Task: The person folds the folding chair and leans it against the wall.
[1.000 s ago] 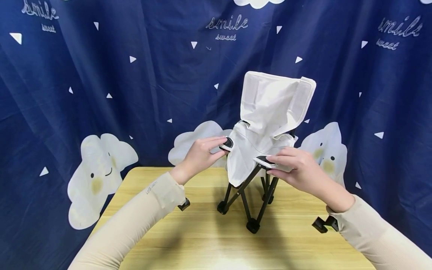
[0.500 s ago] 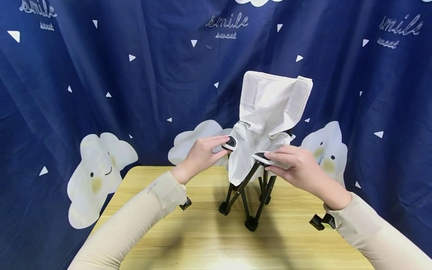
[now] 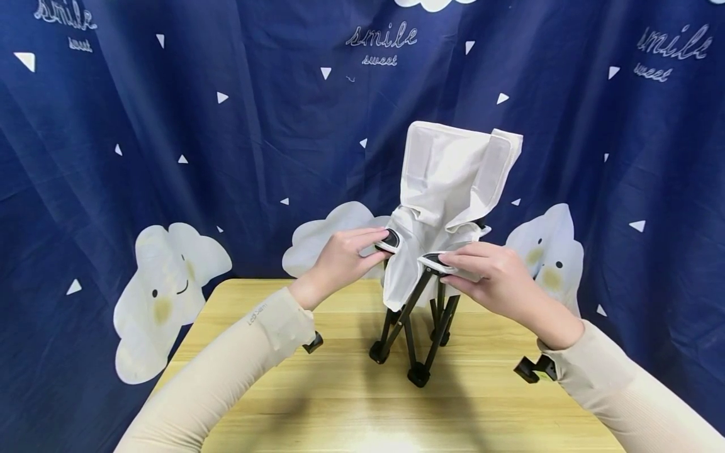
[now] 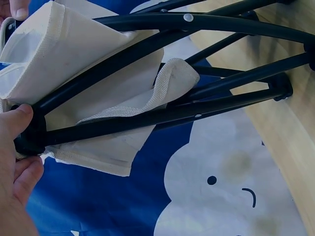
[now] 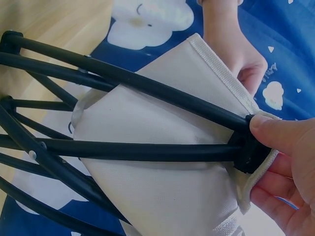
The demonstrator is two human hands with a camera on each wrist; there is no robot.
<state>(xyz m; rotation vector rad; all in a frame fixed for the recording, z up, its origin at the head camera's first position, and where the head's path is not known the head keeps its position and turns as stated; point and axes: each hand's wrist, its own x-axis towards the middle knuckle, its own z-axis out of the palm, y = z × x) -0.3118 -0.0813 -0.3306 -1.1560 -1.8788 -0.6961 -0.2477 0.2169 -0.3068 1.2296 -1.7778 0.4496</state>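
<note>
A small white fabric folding chair [image 3: 438, 170] with crossed black legs [image 3: 410, 330] stands partly folded between my hands. My left hand [image 3: 342, 255] pinches the front end of its left armrest [image 3: 391, 239]. The right armrest's front end [image 3: 435, 259] is held by my right hand [image 3: 489, 272], fingers on top and thumb underneath. In the left wrist view, the left thumb [image 4: 20, 117] presses against a black corner joint. The right wrist view has the right thumb [image 5: 268, 129] on a similar joint, with the white seat cloth [image 5: 162, 132] sagging between the poles.
The chair's feet [image 3: 419, 374] are on a light wooden table [image 3: 317, 402]. Behind it hangs a dark blue curtain [image 3: 255, 126] with clouds and small triangles. Black camera mounts [image 3: 527, 370] are strapped at the wrists.
My right hand has moved left with the right armrest, and my left hand slightly right. The armrest ends are closer together, the legs have drawn in, and the white backrest has narrowed.
</note>
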